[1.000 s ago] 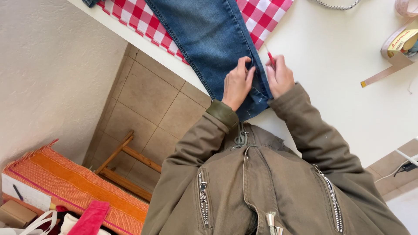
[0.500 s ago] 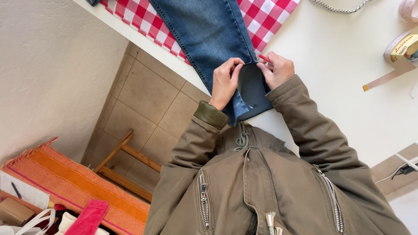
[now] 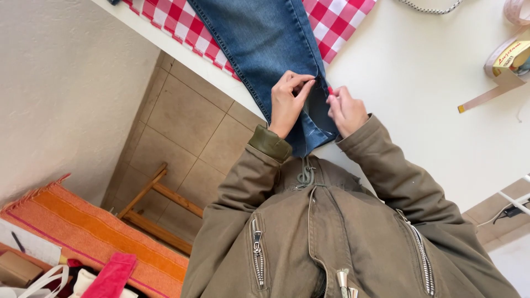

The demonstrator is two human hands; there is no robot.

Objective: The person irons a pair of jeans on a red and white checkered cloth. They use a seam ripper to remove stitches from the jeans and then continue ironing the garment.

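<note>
A blue jeans leg point(image 3: 265, 44) lies along the white table point(image 3: 430, 99), partly over a red and white checked cloth point(image 3: 182, 27). Its hem end hangs at the table's near edge and is opened, showing the darker inside. My left hand point(image 3: 290, 102) pinches the left side of the hem with fingers bent on the cloth. My right hand point(image 3: 345, 110) grips the right side of the hem, with a small red thing showing between its fingers. Both arms wear olive jacket sleeves.
A tape roll point(image 3: 510, 60) with a loose brown strip lies at the table's right. A braided cord point(image 3: 430, 8) lies at the top. Below the table are tiled floor, a wooden stool frame point(image 3: 154, 209), an orange woven cloth point(image 3: 94, 237) and a pink cloth point(image 3: 110, 276).
Both hands have turned the hem open, so the dark inside of the jeans leg shows. The hands moved slightly up the leg and closer together.
</note>
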